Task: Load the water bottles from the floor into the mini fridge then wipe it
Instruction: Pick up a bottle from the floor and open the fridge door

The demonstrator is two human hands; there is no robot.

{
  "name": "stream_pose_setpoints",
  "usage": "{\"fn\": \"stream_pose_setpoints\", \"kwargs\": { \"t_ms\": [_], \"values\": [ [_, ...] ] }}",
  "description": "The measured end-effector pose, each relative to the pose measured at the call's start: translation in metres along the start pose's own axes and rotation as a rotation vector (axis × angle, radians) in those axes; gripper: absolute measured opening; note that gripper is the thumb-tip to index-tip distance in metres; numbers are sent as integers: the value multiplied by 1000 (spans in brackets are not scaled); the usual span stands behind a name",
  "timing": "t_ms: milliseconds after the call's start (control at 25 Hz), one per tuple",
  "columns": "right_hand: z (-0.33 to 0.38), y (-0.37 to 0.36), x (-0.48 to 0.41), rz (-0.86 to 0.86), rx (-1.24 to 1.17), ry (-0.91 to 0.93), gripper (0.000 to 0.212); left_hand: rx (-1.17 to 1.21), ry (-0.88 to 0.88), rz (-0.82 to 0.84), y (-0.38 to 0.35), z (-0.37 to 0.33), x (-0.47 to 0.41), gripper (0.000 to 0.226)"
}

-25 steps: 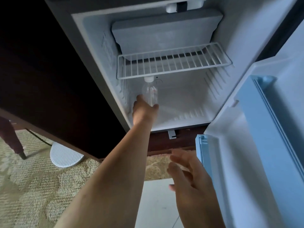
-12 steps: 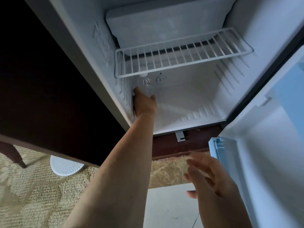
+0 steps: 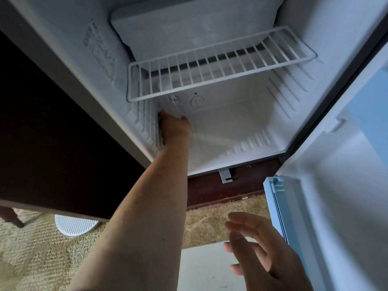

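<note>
The white mini fridge (image 3: 241, 131) stands open, with a wire shelf (image 3: 220, 61) across its upper part. My left hand (image 3: 173, 128) reaches deep into the lower compartment at the back left corner and grips a clear water bottle (image 3: 173, 102). The bottle stands upright under the shelf; only its faint upper part shows above my fingers. My right hand (image 3: 260, 250) hovers low in front of the fridge with fingers spread and relaxed, holding nothing.
The open fridge door (image 3: 336, 185) with a pale blue door rack (image 3: 279, 206) is at the right. A dark wooden cabinet (image 3: 52, 133) flanks the fridge on the left. Patterned carpet (image 3: 31, 259) and a white ribbed disc (image 3: 75, 226) lie below.
My left hand has pushed the bottle further back into the left rear corner, under the shelf. The view has moved closer to the fridge. My right hand stays hovering, open.
</note>
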State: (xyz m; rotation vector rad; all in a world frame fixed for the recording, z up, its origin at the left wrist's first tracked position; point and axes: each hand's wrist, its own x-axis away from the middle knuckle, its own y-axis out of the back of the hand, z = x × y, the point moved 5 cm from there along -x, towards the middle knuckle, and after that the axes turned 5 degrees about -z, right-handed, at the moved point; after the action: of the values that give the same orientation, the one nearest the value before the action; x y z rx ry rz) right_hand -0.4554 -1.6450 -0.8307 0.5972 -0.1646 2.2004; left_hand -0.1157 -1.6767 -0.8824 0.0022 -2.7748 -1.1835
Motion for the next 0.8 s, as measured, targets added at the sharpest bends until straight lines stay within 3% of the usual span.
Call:
{"fn": "stream_pose_setpoints", "kwargs": {
  "t_ms": [640,800],
  "values": [
    [0,-5,8,47,-7,5,20,5,73,78,2,14,11,73],
    [10,-2,12,17,2,49,16,0,136,202,10,26,44,71]
  ]
}}
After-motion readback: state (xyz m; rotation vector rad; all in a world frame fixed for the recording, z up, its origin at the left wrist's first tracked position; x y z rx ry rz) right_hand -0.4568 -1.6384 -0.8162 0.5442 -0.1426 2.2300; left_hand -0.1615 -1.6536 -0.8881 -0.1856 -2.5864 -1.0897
